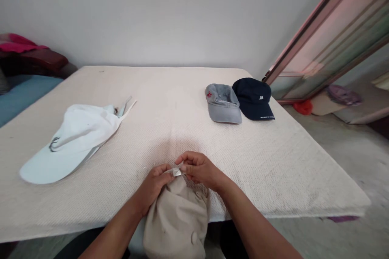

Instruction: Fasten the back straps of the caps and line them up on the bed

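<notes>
Right hand (197, 167) curled beside left hand (154, 185)

The bare left forearm (121, 220) and right forearm (249, 214) are extended forward and angled inward, so that the two hands are brought close together. The left hand (156, 182) is closed in a pinch, its thumb laid below the index finger. The right hand (197, 166) is turned leftward, its index finger (191, 155) arched above the thumb (189, 168), their tips held slightly apart.
</notes>
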`<state>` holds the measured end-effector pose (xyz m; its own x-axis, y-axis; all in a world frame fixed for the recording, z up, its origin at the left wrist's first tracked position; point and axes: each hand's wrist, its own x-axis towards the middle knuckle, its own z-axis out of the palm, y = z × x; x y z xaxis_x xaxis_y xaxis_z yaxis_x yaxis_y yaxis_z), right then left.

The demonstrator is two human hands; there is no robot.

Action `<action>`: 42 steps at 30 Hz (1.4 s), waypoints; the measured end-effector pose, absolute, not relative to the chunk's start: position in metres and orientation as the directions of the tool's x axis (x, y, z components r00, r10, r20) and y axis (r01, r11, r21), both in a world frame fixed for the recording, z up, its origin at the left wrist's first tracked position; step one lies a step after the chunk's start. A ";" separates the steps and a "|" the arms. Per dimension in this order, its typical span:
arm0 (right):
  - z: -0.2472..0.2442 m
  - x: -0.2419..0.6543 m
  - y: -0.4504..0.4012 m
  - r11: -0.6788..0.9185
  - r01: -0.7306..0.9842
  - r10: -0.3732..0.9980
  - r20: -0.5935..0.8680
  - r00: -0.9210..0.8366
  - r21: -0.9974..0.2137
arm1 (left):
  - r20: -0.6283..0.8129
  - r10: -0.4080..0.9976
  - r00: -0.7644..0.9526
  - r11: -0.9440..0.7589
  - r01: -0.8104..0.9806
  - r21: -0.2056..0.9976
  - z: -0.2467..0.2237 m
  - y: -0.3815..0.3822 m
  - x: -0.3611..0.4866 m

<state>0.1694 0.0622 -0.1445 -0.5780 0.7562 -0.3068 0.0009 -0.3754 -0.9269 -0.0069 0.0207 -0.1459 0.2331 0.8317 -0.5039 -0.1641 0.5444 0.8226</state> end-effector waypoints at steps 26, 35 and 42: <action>-0.150 0.189 0.058 -0.410 0.148 0.662 -0.405 -0.630 -0.900 | -0.504 0.803 0.318 0.586 -0.267 0.765 -0.151 0.019 -0.012; -0.147 0.189 0.057 -0.413 0.059 0.693 -0.356 -0.627 -0.909 | -0.485 0.806 0.339 0.583 -0.313 0.750 -0.153 0.019 -0.013; -0.145 0.183 0.055 -0.414 0.054 0.714 -0.361 -0.601 -0.909 | -0.501 0.812 0.301 0.582 -0.337 0.740 -0.150 0.018 -0.010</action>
<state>0.1829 0.0546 -0.1447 -0.6006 0.7136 -0.3606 0.0536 -0.4141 -0.9087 -0.0097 0.0177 -0.1503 0.3013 0.8116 -0.5005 -0.3372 0.5817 0.7402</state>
